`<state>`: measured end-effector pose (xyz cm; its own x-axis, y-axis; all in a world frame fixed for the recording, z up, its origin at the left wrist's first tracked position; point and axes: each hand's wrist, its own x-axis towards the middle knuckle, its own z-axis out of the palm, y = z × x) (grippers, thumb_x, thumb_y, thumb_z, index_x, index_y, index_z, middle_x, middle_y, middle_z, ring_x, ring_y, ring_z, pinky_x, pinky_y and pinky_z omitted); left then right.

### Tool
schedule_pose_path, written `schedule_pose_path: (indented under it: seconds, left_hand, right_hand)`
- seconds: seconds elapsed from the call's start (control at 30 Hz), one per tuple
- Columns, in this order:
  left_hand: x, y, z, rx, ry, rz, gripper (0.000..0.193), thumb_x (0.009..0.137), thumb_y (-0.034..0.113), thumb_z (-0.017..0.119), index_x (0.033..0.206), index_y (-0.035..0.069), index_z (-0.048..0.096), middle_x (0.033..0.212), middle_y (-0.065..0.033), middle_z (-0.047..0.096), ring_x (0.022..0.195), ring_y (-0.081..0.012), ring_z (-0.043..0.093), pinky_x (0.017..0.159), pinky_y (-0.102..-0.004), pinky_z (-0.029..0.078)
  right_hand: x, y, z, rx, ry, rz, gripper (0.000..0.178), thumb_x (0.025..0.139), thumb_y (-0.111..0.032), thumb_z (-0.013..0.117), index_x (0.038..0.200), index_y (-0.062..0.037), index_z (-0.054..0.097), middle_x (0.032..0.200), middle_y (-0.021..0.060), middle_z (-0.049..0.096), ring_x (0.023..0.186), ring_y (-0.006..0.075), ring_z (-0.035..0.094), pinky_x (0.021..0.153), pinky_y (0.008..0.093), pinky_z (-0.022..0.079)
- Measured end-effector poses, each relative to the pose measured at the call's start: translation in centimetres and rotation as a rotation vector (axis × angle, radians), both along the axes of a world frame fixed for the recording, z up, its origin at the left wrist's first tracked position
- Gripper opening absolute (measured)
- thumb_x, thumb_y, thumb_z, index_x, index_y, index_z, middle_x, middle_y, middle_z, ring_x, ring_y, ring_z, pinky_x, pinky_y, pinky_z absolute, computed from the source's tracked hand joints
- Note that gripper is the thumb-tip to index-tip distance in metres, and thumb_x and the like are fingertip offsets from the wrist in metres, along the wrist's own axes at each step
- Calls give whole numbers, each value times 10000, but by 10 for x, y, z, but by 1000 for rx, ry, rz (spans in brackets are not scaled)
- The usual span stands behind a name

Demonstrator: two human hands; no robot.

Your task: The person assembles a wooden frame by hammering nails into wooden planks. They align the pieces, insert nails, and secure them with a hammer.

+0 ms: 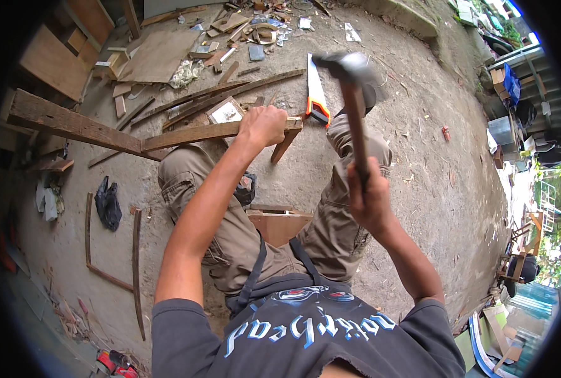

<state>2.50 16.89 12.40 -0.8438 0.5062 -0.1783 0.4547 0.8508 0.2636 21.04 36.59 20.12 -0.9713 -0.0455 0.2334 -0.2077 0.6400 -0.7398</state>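
My right hand [370, 196] is wrapped round the wooden handle of a hammer [354, 116], raised to the right of the work. The hammer's dark head is smeared by motion. My left hand [264, 129] is closed over the end part of a wooden frame [198, 135], beside its right-hand corner. From that corner a short wooden leg points down. The frame runs left across my knee and joins a thicker beam at the far left. Whether my left fingers also hold something small is hidden.
A handsaw [315, 85] with an orange and black handle lies beyond the frame. Long wooden strips [230, 94] and scraps litter the ground behind it. A black plastic bag [108, 203] and a thin three-sided wooden frame [137, 252] lie at the left. Between my legs is a wooden box [279, 227].
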Motion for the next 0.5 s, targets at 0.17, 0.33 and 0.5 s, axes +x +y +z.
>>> schedule_pose_path:
  seconds: [0.17, 0.33, 0.5]
  left_hand:
    - [0, -5, -7, -2, 36, -10, 163, 772, 80, 576, 854, 35, 709, 901, -237, 706, 884, -395, 705, 772, -486, 568]
    - [-1, -6, -7, 33, 66, -1, 165, 772, 78, 576, 849, 32, 714, 892, -245, 703, 876, -399, 705, 759, -485, 570]
    - [-1, -2, -3, 4, 16, 4, 166, 769, 69, 577, 855, 25, 712, 897, -249, 702, 883, -405, 703, 776, -486, 568]
  right_hand:
    - [18, 7, 9, 92, -441, -44, 132, 974, -101, 532, 1032, 17, 527, 712, 234, 609, 617, 393, 632, 573, 448, 462]
    - [15, -2, 46, -32, -192, -83, 87, 970, -60, 552, 1030, 1, 539, 661, 145, 564, 539, 256, 588, 523, 365, 438]
    - [5, -16, 25, -115, 102, -68, 128, 994, -110, 556, 1030, -17, 475, 636, 110, 551, 512, 248, 590, 473, 362, 429]
